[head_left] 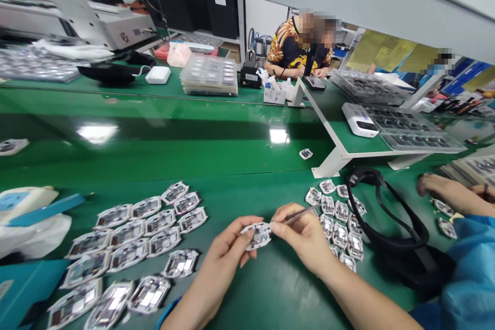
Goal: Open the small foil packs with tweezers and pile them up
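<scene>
My left hand (228, 247) grips a small white-framed electronic module (260, 236) between thumb and fingers, above the green table. At the module's right edge, my right hand (305, 237) pinches with thumb and forefinger. A pair of thin metal tweezers (303, 213) lies in that same hand, pointing up and to the right. Whether the right fingertips also hold a tiny part is too small to tell. Several similar modules (129, 245) lie in slanted rows to the left. On the right, another cluster of modules (341, 235) sits close to my right hand.
A black head strap device (390, 227) lies at the right, beside a co-worker's hand (444, 191) and blue sleeve. A raised shelf (325, 129) carries a white power bank (359, 119) and trays. Stacked clear trays (209, 75) stand at the back; another person sits beyond.
</scene>
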{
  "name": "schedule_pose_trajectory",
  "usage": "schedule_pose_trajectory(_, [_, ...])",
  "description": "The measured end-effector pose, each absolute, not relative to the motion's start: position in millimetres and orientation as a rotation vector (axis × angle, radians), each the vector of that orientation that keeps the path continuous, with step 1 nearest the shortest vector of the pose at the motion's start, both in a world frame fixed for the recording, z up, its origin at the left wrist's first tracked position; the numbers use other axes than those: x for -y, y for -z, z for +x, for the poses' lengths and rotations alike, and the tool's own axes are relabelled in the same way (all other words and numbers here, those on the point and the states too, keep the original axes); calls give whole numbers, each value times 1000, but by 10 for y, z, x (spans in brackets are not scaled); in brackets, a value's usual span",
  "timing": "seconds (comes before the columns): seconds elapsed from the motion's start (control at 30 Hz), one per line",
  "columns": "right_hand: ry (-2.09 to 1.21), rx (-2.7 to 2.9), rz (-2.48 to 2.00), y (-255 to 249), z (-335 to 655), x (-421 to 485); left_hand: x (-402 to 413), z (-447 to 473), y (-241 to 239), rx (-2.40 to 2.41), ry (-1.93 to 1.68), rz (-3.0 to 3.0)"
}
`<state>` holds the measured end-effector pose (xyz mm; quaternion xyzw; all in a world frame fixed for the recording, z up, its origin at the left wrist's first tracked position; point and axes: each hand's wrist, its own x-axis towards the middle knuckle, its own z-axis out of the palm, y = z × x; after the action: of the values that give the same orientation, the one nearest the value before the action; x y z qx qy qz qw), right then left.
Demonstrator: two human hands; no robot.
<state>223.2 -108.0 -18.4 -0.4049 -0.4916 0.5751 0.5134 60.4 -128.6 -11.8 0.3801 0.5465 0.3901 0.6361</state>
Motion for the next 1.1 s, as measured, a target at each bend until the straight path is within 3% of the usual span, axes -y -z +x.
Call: schedule_pose_trajectory(1.1, [-1510,854,-1124,171,2169,1039,1333,533,215,-1384,-856,1286])
